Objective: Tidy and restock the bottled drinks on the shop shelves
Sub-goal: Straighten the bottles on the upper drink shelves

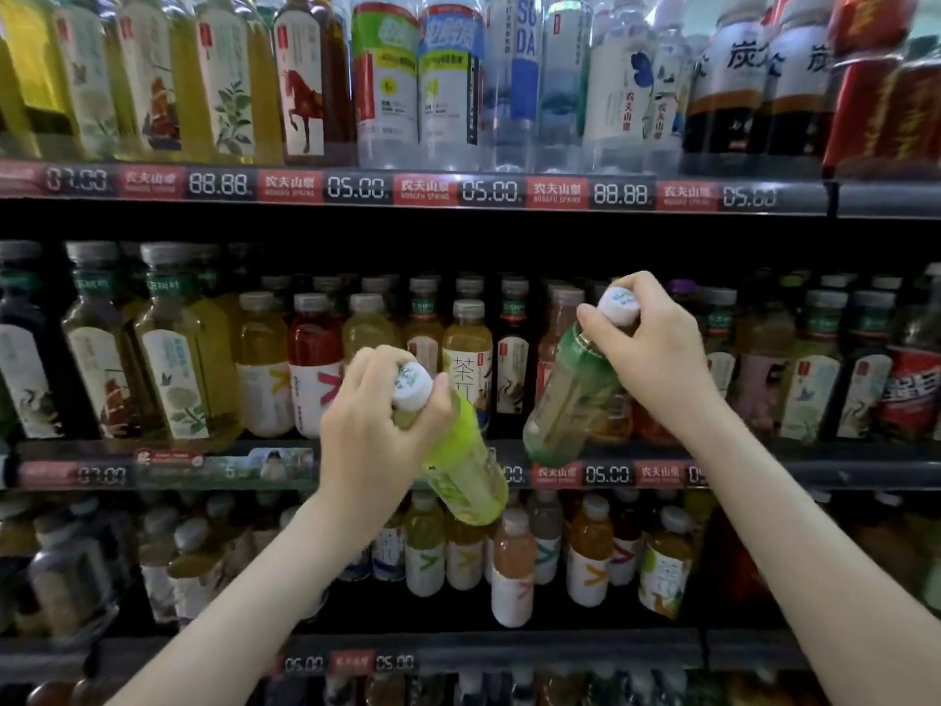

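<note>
Left grip: closed round the white-capped neck of a lime-green plastic bottle, which is held tilted in front of the middle shelf price rail. Right grip: closed round the white-capped neck of a green-labelled clear plastic bottle, tilted, base at the same shelf's front edge, ahead of the standing tea bottles.

At your 12 o'clock, a dark gap runs between the price rail and the packed middle-shelf bottles.
</note>
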Action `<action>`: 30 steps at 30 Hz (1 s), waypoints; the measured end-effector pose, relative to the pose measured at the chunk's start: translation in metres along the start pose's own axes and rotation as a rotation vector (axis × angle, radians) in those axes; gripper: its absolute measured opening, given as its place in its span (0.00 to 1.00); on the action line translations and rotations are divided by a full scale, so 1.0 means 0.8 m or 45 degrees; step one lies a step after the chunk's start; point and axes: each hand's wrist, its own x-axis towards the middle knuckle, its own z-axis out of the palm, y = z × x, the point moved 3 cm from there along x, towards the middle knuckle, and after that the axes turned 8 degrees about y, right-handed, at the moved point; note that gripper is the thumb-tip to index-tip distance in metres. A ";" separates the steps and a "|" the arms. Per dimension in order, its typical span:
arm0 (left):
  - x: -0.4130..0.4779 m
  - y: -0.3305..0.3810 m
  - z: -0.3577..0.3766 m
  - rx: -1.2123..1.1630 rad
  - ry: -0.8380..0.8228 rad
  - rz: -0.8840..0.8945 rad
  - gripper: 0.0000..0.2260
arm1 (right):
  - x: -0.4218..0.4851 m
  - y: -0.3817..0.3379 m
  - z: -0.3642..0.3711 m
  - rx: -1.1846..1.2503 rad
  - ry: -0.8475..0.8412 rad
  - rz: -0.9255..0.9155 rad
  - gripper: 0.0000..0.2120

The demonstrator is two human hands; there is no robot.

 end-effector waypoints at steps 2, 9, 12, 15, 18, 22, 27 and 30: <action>-0.032 0.003 0.013 -0.040 -0.149 -0.058 0.13 | -0.014 0.008 -0.013 -0.025 -0.082 0.077 0.09; -0.194 -0.003 0.077 -0.039 -0.886 -0.280 0.10 | -0.180 0.107 -0.007 -0.199 -0.805 0.501 0.09; -0.302 -0.015 0.103 0.017 -1.254 -0.310 0.12 | -0.299 0.179 -0.008 -0.318 -1.066 0.744 0.10; -0.439 -0.025 0.118 -0.015 -1.539 -0.305 0.12 | -0.442 0.257 -0.003 -0.428 -1.263 0.935 0.11; -0.605 -0.038 0.129 -0.019 -1.840 -0.314 0.14 | -0.604 0.337 0.008 -0.448 -1.341 1.161 0.12; -0.835 -0.054 0.133 0.108 -2.217 -0.533 0.18 | -0.798 0.428 0.023 -0.636 -1.159 1.374 0.07; -1.083 -0.063 0.146 0.112 -2.312 -0.683 0.11 | -1.019 0.531 0.044 -0.718 -1.103 1.589 0.06; -1.200 -0.064 0.143 0.141 -2.412 -0.728 0.14 | -1.111 0.571 0.053 -0.734 -1.067 1.610 0.06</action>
